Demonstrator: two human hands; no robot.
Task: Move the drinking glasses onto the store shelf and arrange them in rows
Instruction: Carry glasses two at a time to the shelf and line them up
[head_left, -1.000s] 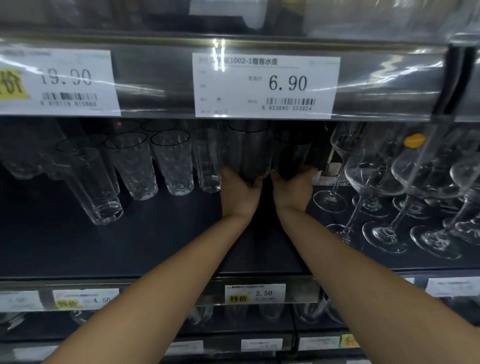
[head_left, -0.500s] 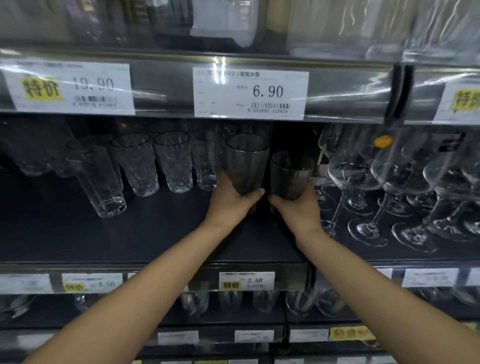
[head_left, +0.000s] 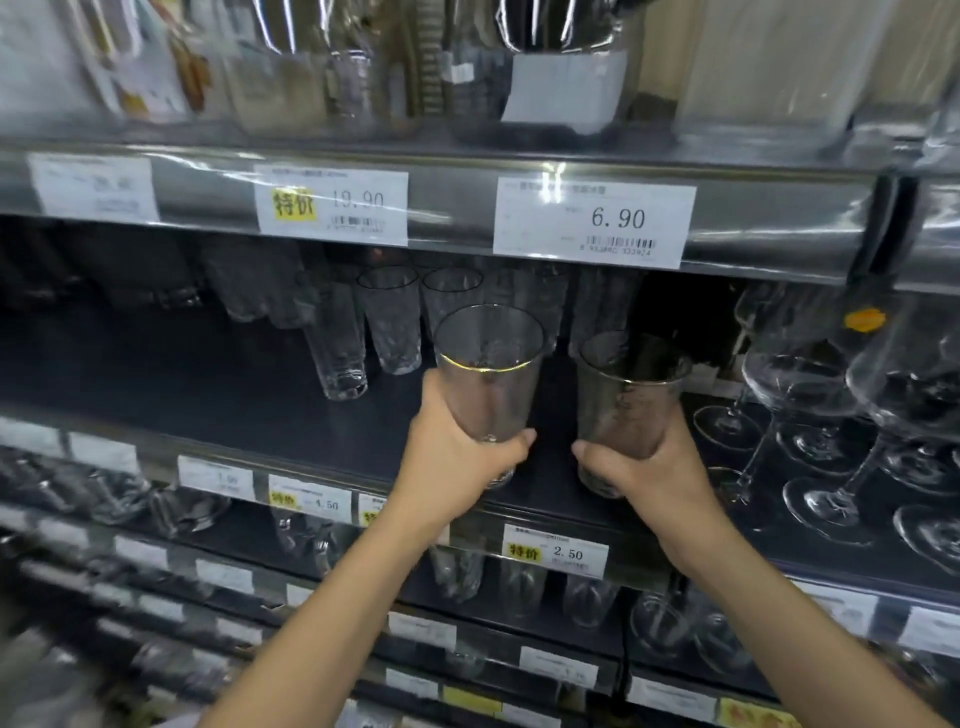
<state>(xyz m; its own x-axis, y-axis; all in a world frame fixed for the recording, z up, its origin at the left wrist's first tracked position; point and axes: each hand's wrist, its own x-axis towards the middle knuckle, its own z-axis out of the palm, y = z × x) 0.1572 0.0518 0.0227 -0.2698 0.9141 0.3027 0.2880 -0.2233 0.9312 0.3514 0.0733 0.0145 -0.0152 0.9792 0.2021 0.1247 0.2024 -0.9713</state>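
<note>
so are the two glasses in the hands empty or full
Both empty: the gold-rimmed glass in the left hand and darker glass in the right hand are see-through, no liquid line.

Smoky grey, gold-rimmed glass (head_left: 488, 395)

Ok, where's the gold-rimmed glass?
The gold-rimmed glass is mid head view, in the left hand above the shelf front, beside the right hand's darker glass.

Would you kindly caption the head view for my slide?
Left hand grips one gold-rimmed tumbler, right hand a second tumbler, at the dark shelf's front, between clear tumblers and wine glasses.
</note>
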